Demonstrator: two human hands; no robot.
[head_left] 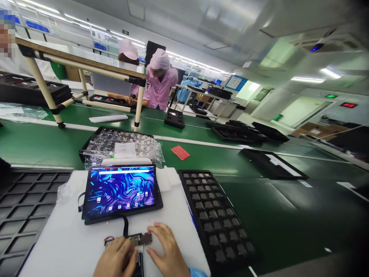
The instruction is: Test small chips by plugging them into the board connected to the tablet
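Over the left part of a narrow circuit board (pixel 134 239) rests my left hand (pixel 113 257), its fingers curled down. Whatever lies under those fingertips is hidden. A small square brown module (pixel 147 238) sits at the board's right end. My right hand (pixel 168 250) is beside that module, thumb and forefinger spread apart, with nothing visibly held. A black flat cable (pixel 125 226) runs from the board up to a lit tablet screen (pixel 121 190), which leans tilted behind it. Red wires (pixel 108 238) show at the board's left end. All this is on a white foam pad (pixel 72 242).
A black tray (pixel 216 215) of small parts flanks the pad on the right; another compartmented tray (pixel 23 207) is on the left. Behind the tablet lies a bubble-wrapped tray (pixel 121 140). A red card (pixel 180 152) lies on the green bench (pixel 198 134). Two people in pink work opposite.
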